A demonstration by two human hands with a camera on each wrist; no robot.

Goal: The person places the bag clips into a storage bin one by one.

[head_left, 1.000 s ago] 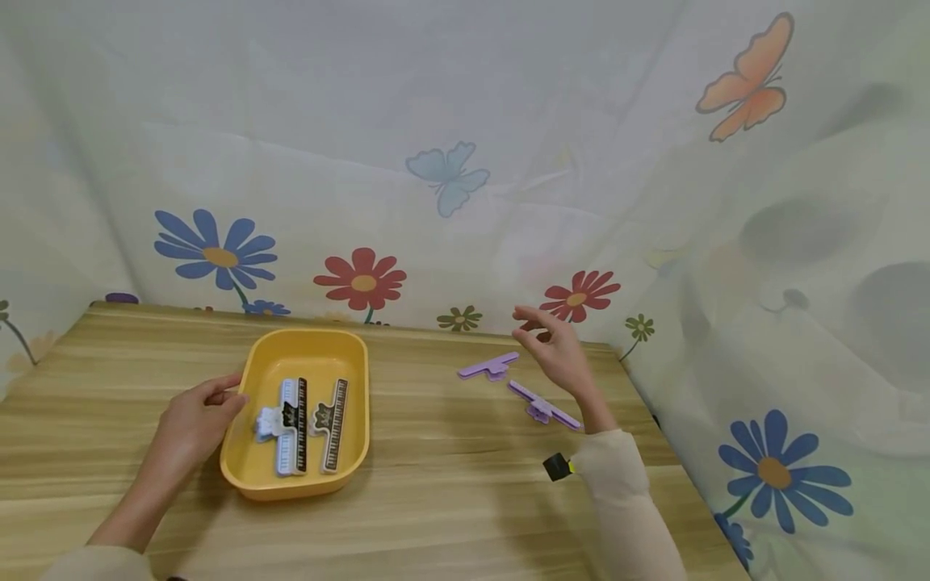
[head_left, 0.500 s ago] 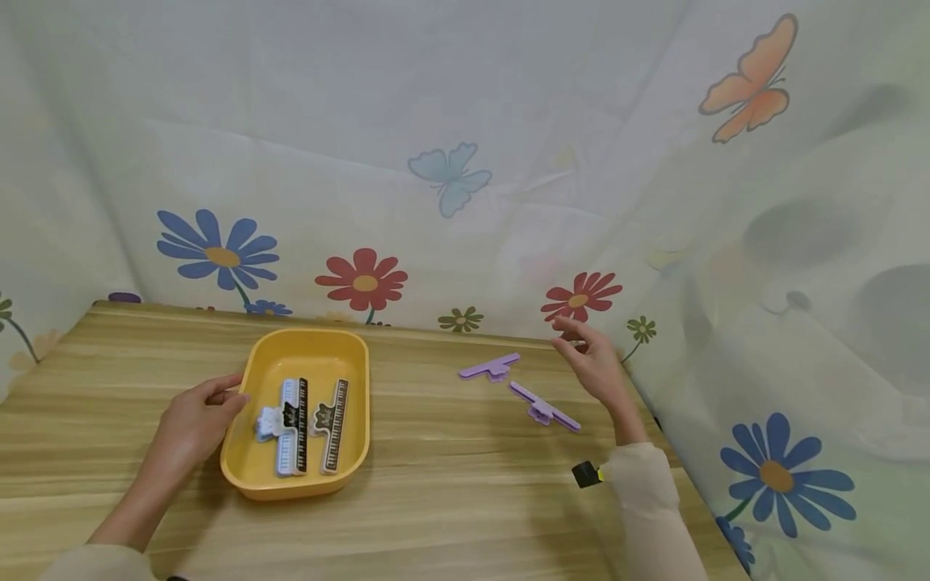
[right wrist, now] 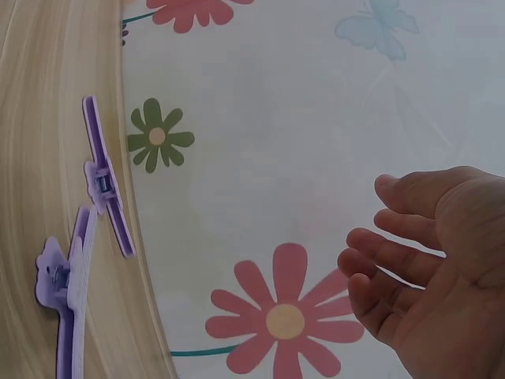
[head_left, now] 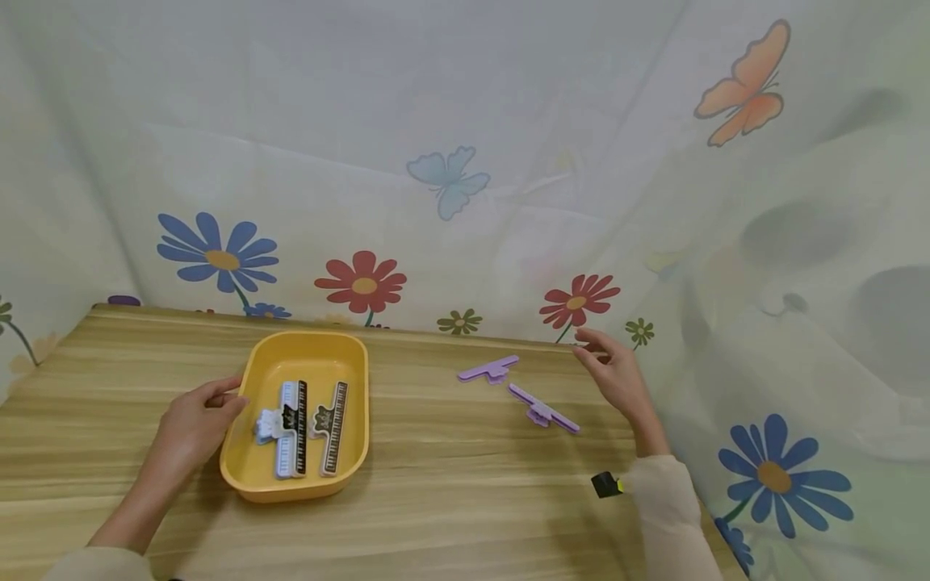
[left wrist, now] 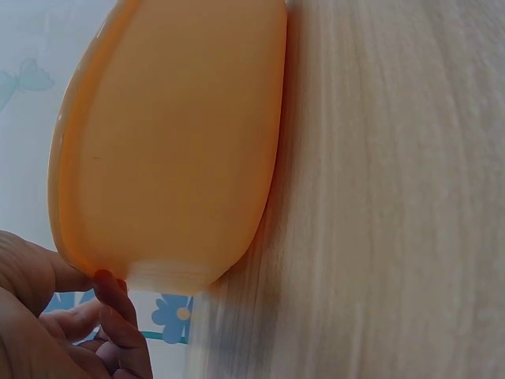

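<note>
My left hand [head_left: 194, 424] pinches the left rim of a yellow plastic tray [head_left: 308, 355] between thumb and fingers, as the left wrist view also shows. Inside the tray lie a white-and-blue clip [head_left: 283, 461], a black clip [head_left: 301, 452] against it, and another dark clip [head_left: 337, 432] with a pale edge, all with piano-key patterns. Two purple clips rest on the table, one farther back [head_left: 487, 369] and one nearer [head_left: 555, 415]. To their right my right hand [head_left: 617, 378] hovers with relaxed, slightly bent fingers, holding nothing; it touches neither clip.
The wood-grain table [head_left: 436, 492] ends at a pale cloth backdrop [head_left: 465, 250] printed with flowers and butterflies. More of this cloth hangs along the right side. A small black block [head_left: 605, 484] sits by the right sleeve. A purple object [head_left: 123, 300] shows at the table's back left corner.
My right hand has moved to the right and slightly nearer, away from the purple clips. The left hand, tray and clips stay put.
</note>
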